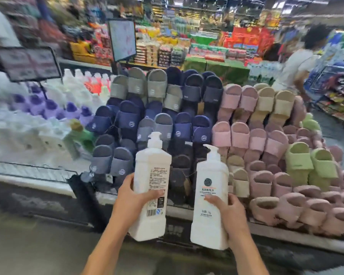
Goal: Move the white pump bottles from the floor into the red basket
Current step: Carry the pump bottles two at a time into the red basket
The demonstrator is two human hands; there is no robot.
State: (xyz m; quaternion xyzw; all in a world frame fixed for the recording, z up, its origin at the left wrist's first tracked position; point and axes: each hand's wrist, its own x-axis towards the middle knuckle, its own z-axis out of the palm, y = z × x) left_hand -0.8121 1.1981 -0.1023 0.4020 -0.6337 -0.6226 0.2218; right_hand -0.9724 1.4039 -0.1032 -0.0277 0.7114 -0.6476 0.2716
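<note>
Plainly, both bottles are off the floor and in the air, one to each hand. The left hand (pixel 132 198) grips the left pump bottle (pixel 152 171) round its lower middle, its fingers (pixel 155 194) curled across the printed back label. That bottle leans a little, with its pump head above and slightly outward of the fingers. The right hand (pixel 229 214) holds the right pump bottle (pixel 211 181) at about the same height, its fingers (pixel 213 199) closed over the front label, so most of the body stands above the grip. The two bottles are near each other but apart. The red basket does not show, so I cannot tell on which side of the fingers it lies.

Just beyond the fingers rises a sloped display of slippers (pixel 189 92). Farther out past the left fingers stand blurred detergent bottles (pixel 48 108), and another person (pixel 298 62) is in the aisle far beyond the right fingers.

My worry is the grip. Each bottle looks full and smooth-sided, and it is held one-handed with much of its weight above the fingers. A quick turn towards the basket could tip one over or let it slide down through the fingers. The leaning left bottle seems the likelier to go. The edges of the picture are smeared, which suggests the head is moving. With the basket unseen, a swing could knock a pump head against the slippers or bang the bottles together.
</note>
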